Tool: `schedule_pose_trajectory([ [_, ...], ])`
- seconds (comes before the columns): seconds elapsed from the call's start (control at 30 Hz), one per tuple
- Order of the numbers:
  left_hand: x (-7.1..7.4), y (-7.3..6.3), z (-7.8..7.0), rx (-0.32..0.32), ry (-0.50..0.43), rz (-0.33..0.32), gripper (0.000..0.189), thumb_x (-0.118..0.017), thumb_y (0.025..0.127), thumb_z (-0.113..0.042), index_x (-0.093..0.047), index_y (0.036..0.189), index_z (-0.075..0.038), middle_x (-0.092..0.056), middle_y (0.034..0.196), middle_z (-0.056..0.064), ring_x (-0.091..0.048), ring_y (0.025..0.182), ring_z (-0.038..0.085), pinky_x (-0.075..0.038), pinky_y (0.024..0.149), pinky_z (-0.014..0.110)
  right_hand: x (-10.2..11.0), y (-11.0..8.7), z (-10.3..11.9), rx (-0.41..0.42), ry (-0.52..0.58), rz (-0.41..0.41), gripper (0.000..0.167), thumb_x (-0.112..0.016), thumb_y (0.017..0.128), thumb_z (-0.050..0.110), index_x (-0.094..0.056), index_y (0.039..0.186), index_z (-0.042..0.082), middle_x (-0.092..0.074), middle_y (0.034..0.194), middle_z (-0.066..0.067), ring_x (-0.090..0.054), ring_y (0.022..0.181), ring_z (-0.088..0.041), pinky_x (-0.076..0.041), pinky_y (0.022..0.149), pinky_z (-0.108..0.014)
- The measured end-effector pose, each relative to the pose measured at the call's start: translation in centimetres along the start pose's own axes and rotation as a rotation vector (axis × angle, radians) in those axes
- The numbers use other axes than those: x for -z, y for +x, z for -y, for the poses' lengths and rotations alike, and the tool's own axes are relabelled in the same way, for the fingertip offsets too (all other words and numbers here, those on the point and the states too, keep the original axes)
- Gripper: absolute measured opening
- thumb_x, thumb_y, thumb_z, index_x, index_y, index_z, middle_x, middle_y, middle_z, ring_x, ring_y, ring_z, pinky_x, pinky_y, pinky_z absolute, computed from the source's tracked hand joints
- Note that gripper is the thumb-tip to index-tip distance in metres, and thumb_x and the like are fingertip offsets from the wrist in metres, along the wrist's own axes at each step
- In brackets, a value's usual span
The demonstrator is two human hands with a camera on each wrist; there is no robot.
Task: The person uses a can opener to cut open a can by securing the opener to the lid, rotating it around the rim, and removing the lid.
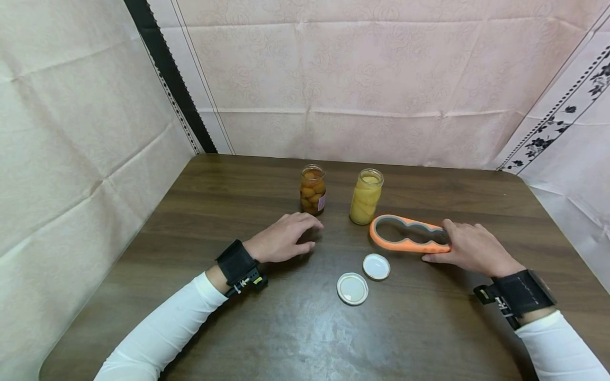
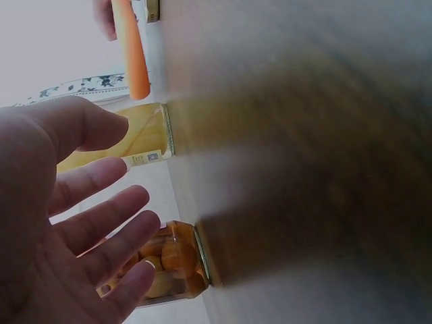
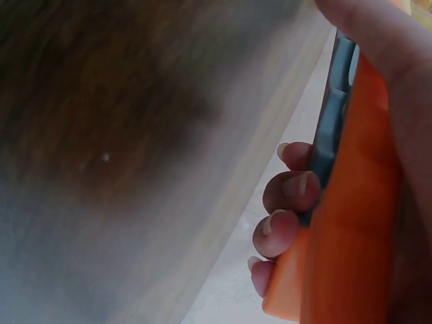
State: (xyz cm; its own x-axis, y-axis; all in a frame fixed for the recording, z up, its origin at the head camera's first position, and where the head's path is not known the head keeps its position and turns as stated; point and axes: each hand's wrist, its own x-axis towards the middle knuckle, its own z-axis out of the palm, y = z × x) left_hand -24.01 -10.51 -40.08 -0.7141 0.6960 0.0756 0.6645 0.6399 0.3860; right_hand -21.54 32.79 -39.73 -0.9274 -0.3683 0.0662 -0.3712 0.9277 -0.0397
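My right hand [image 1: 476,248] grips the end of an orange and grey jar opener [image 1: 405,247]; in the right wrist view its fingers [image 3: 291,192] curl round the tool. My left hand [image 1: 286,236] hovers with loosely spread fingers and holds nothing. Just beyond it stands an uncapped glass jar of brownish-orange round fruit [image 1: 312,193], also low in the left wrist view. Right of that jar is an uncapped jar of pale yellow fruit [image 1: 366,198], close to the opener's rounded end. Two white lids [image 1: 376,266] [image 1: 352,289] lie in front of the opener.
All of this is on a dark wood table [image 1: 267,328]. Its far edge meets a pale patterned cloth [image 1: 381,90], and another cloth [image 1: 86,137] hangs along the left side.
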Motion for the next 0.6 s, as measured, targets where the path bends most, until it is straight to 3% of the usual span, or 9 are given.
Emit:
schedule_pose_trajectory([
  [0.4,0.3,-0.09,-0.12,0.007,0.045,-0.022,0.041,-0.067,0.098,-0.023,-0.059,0.137,-0.013,-0.057,0.141,0.001,-0.053,0.131,0.021,-0.039,0.113,0.048,-0.03,-0.04,-0.42,-0.066,0.131,0.12,0.068,-0.073,0.077,0.072,-0.052,0.094,0.01,-0.042,0.07,0.003,-0.042,0.058,-0.014,-0.028,0.051,-0.027],
  [0.6,0.36,-0.08,-0.17,0.005,0.044,-0.007,0.041,-0.066,0.098,-0.023,-0.058,0.138,-0.014,-0.058,0.14,0.001,-0.053,0.13,0.021,-0.041,0.111,0.048,0.17,0.11,-0.77,-0.016,0.248,0.205,0.067,-0.074,0.084,0.061,-0.054,0.119,0.007,-0.051,0.084,-0.001,-0.047,0.073,-0.016,-0.035,0.061,-0.029],
])
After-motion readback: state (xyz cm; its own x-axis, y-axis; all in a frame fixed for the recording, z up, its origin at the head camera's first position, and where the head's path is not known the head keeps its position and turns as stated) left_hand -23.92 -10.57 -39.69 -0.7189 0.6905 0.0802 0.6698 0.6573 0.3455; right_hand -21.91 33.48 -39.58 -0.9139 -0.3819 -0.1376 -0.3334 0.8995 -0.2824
